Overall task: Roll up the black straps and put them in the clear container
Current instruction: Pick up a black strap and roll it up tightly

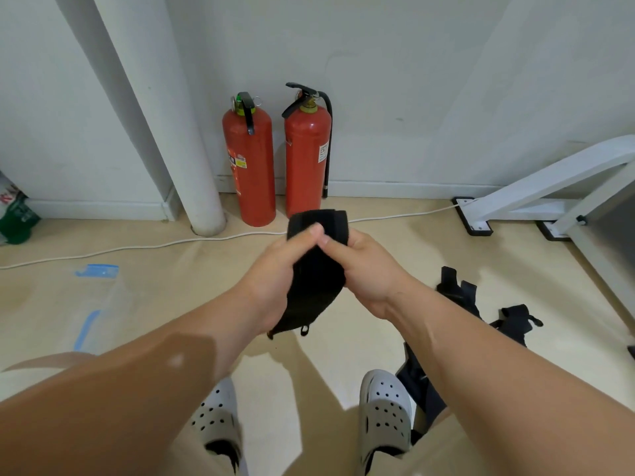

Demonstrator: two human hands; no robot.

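Observation:
I hold a wide black strap [318, 280] upright in front of me with both hands. My left hand [275, 273] grips its left edge, thumb pressed on the folded top part. My right hand [367, 269] grips the right edge, thumb meeting the left thumb near the top. The strap's lower end with a small loop hangs below my hands. More black straps [460, 293] lie in a loose heap on the floor at the right, partly hidden by my right forearm. The clear container [92, 304], with blue trim, lies on the floor at the left.
Two red fire extinguishers [254, 166] stand against the wall ahead beside a white pipe [192, 166]. A white cable [137, 247] runs across the floor. A white table frame [549, 194] stands at the right. My feet in grey clogs [385, 413] are below.

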